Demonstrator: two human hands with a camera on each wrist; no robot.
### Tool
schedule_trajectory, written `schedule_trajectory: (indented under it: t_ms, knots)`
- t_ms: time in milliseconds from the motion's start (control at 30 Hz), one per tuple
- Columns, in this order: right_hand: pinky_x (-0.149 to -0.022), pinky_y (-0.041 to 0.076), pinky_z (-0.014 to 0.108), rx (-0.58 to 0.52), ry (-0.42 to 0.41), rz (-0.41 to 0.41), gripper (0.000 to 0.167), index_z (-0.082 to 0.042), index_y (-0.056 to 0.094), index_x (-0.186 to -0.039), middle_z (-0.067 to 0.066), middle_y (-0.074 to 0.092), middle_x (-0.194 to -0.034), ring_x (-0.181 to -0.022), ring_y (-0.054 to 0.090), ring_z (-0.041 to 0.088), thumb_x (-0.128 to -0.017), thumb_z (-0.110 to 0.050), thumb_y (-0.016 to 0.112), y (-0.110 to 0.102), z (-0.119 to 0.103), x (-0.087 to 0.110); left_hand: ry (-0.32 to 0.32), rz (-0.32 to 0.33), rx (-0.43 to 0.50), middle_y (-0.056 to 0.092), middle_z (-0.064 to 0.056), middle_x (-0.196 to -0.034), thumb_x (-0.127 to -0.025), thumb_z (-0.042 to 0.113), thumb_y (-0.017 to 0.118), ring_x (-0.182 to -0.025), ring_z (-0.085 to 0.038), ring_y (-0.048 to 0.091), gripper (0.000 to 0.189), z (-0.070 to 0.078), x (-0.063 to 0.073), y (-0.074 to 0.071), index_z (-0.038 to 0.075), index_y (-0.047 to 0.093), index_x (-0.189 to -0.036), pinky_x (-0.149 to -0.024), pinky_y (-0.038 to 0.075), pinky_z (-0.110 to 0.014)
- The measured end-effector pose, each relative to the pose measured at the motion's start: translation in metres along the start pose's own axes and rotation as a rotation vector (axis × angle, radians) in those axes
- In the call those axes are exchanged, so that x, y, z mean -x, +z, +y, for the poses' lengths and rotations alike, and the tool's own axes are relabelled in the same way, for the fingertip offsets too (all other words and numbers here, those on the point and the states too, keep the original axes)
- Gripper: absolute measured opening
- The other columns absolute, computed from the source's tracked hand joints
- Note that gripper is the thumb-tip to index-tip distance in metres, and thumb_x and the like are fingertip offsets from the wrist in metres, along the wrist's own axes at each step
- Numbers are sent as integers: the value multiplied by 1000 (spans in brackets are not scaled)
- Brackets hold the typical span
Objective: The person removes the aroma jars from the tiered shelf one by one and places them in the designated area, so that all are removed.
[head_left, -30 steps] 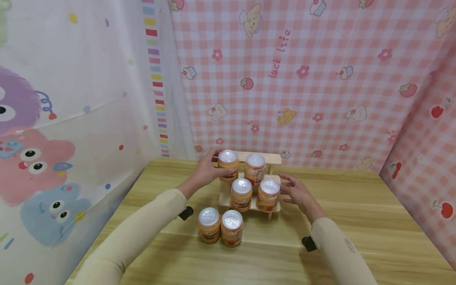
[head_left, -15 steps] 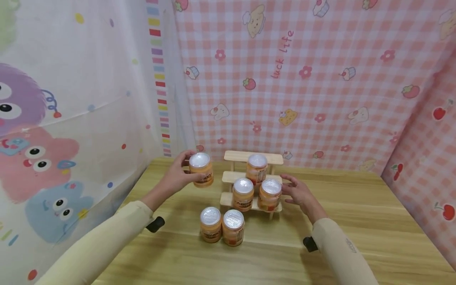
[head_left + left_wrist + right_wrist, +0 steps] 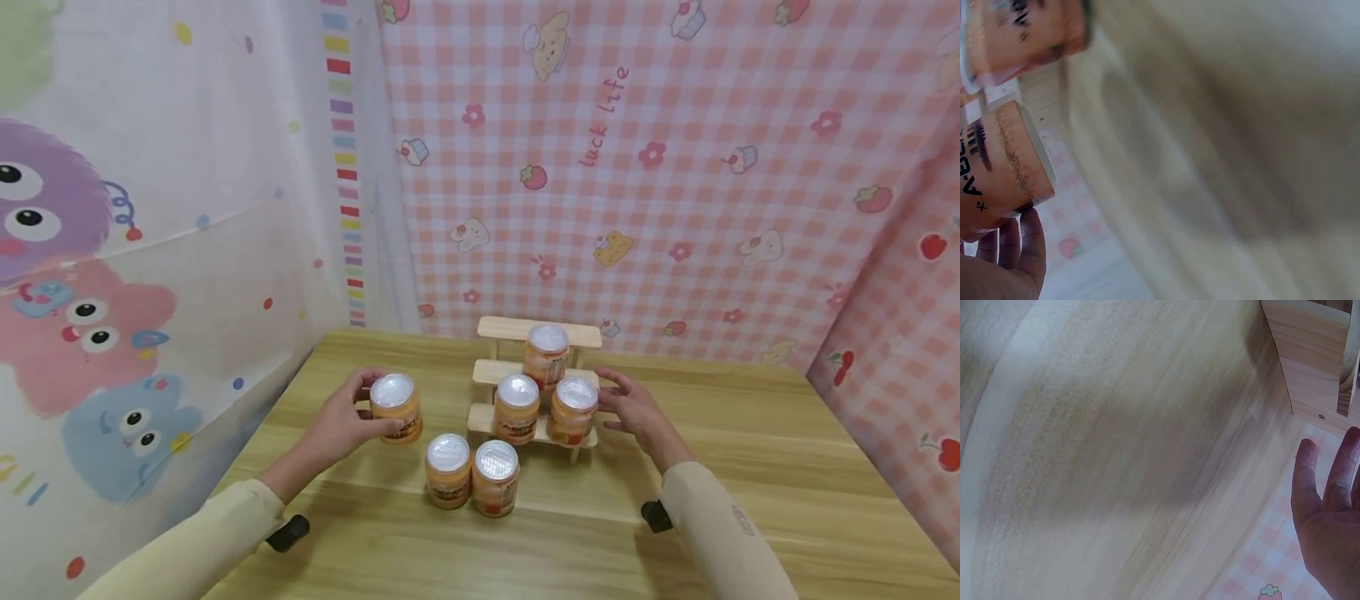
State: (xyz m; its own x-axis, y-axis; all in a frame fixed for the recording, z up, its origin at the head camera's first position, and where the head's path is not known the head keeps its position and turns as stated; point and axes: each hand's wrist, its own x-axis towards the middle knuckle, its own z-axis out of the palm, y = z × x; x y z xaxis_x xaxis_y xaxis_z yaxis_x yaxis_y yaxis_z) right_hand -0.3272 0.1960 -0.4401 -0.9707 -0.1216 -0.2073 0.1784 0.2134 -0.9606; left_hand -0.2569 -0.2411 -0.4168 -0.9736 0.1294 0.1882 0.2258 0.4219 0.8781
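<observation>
My left hand [image 3: 347, 425] grips an orange jar [image 3: 397, 410] with a silvery lid, left of the wooden rack; fingers and thumb wrap its sides. The left wrist view shows that jar [image 3: 1004, 169] with dark lettering, fingers along its edge. Two similar jars, a left one [image 3: 448, 473] and a right one [image 3: 496, 481], stand side by side on the table before the rack. On the three-tier rack [image 3: 540, 329], one jar [image 3: 546, 357] sits on the middle shelf and two [image 3: 517, 410] [image 3: 574, 412] on the lowest. My right hand [image 3: 636, 417], fingers spread, is beside the rack's right end.
The wood-grain table [image 3: 720, 475] extends round the rack. Behind it hangs a pink checked cloth [image 3: 645, 200], and a white cartoon cloth [image 3: 225, 167] borders the left side. Black wrist-camera mounts [image 3: 288, 533] stick out below the sleeves.
My left hand has lifted its jar off the rack's left side and carried it left, then down toward the table. The right hand stays by the rack.
</observation>
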Motion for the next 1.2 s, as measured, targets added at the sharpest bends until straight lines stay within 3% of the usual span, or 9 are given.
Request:
schedule_trajectory:
  t_ms: [267, 667, 967, 1200]
  knots:
    - [-100, 44, 55, -11, 2, 1, 55, -10, 32, -154, 27, 40, -149, -120, 56, 30, -104, -18, 53, -3, 1, 0, -59, -6, 15, 53, -16, -122, -71, 5, 88, -113, -34, 55, 73, -26, 20, 13, 2, 47, -132, -87, 53, -36]
    - [-100, 44, 55, -12, -13, -9, 54, -10, 32, -153, 27, 41, -148, -122, 55, 33, -104, -17, 53, 1, 0, 2, -65, -6, 30, 54, -19, -122, -69, 0, 88, -113, -36, 55, 72, -37, 37, 26, -2, 47, -128, -87, 54, -37]
    - [-101, 44, 56, -12, -12, -12, 55, -10, 31, -154, 27, 40, -149, -125, 52, 36, -104, -18, 52, 0, 2, 1, -34, -30, 42, 55, -18, -123, -75, 6, 86, -118, -34, 52, 71, -41, 37, 27, -4, 46, -132, -96, 48, -42]
    - [-100, 44, 57, -11, -2, -4, 55, -9, 30, -155, 28, 40, -148, -124, 52, 37, -104, -15, 51, 2, -1, 3, 9, -2, 42, 55, -21, -125, -83, 13, 81, -119, -35, 52, 67, -31, 30, 20, 0, 45, -138, -100, 44, -51]
